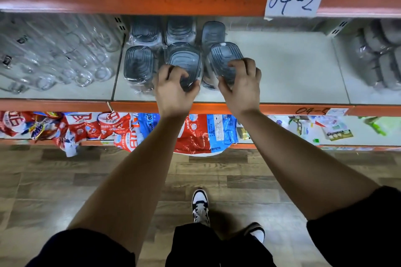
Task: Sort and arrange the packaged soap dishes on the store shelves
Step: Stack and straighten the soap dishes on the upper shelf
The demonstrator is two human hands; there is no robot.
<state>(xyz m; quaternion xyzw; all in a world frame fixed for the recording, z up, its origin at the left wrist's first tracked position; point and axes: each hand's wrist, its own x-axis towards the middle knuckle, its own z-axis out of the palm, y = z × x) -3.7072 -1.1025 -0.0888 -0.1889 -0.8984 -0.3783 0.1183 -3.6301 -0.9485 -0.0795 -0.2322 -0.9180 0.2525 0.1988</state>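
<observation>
Head view: clasps one plastic-wrapped grey soap dish (184, 60) in the left grip (173, 88), a second dish (225, 55) in the right grip (240, 86), both at the shelf (293, 67) front. Shows more wrapped dishes (138, 65) stacked behind and left of the grips.

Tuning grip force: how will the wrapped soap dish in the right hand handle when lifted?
Probably slippery: the soap dish sits in glossy clear wrap. Likely light and stiff: the right hand holds it by one end without visible sag.
</observation>
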